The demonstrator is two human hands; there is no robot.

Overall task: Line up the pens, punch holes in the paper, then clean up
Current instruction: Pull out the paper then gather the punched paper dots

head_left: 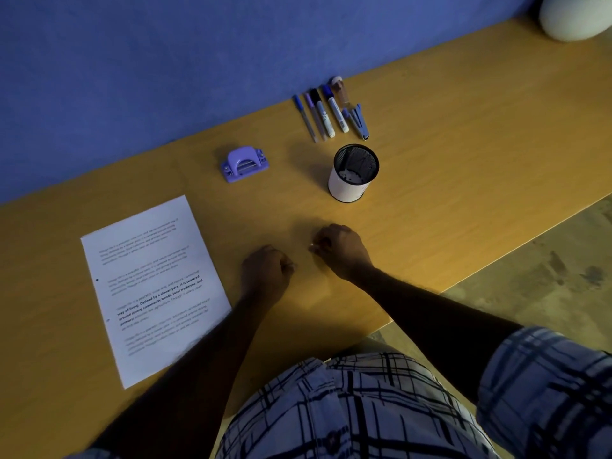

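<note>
My left hand (265, 270) rests knuckles-up on the table (463, 144), clenched in a loose fist with nothing showing in it. The forearm crosses the near right corner of the sheet of paper (155, 286). My right hand (341, 250) lies just beside the left, a small gap between them, its fingers curled in. Thumb and fingertips pinch a tiny white speck (311, 245), too small for me to tell what it is.

The table is smooth yellow-brown wood grain. The paper is white and printed with blocks of text, one of them bold. It lies flat and slightly turned to my left, with a small dark round mark (97, 279) near its left edge.

Further back sits the hole punch (244, 164), glossy purple plastic with a rounded lever. To its right stands an upright pen cup (352, 175) of black wire mesh with a white band around it.

Behind the cup, by the blue wall (132, 77), the pens (323, 114) lie side by side in a row, caps toward the wall. A blue stapler-like tool (360, 122) closes the row on the right. A rounded white pot (576, 14) stands at the far right corner.
</note>
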